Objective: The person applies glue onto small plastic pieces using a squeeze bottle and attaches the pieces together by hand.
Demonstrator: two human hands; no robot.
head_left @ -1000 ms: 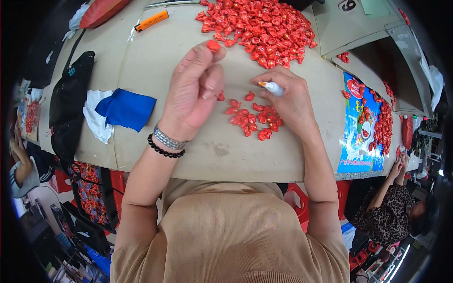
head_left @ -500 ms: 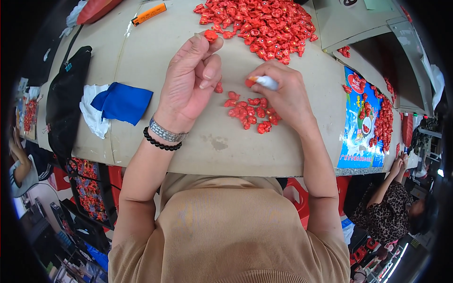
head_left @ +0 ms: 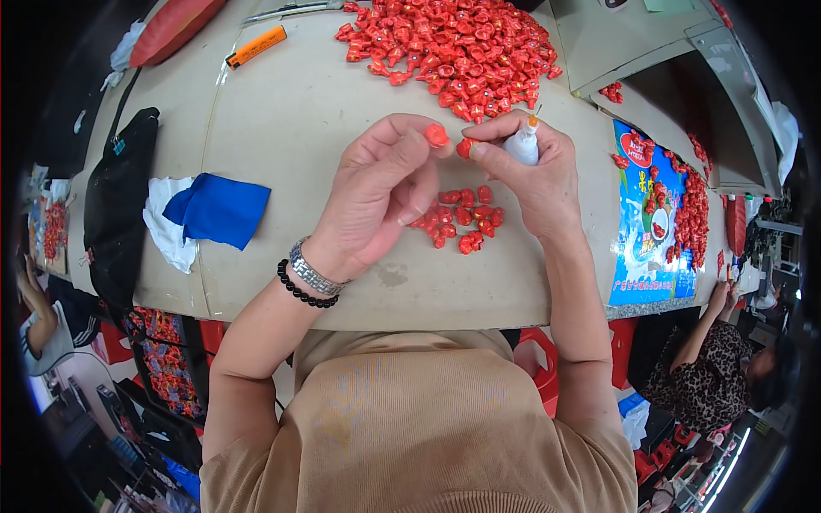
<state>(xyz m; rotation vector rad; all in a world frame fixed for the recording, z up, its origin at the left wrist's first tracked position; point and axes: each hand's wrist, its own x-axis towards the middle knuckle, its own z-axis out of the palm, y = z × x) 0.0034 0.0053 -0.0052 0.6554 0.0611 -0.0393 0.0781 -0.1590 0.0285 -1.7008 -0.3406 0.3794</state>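
Note:
Pinched between the thumb and forefinger of my left hand (head_left: 376,192) is a small red plastic piece (head_left: 437,135). My right hand (head_left: 543,175) grips a second red plastic piece (head_left: 467,147) at its fingertips, close to the first but apart from it. Tucked in the same hand stands a white glue bottle (head_left: 522,145) with an orange tip and a thin needle pointing up. Below and between the hands lies a small group of red pieces (head_left: 469,218) on the table. A large heap of similar red pieces (head_left: 462,56) is spread beyond my hands.
An orange utility knife (head_left: 256,47) lies at the far left, near a blue cloth (head_left: 224,209) over a white one. A black bag (head_left: 128,197) rests at the left. Right are a grey metal cabinet (head_left: 637,56) and a blue printed sheet (head_left: 641,265) with red pieces. Another person (head_left: 705,376) sits there.
My left hand has moved right and nearer with its red piece. My right hand now holds a red piece at its fingertips, and the glue bottle has tipped from sideways to upright.

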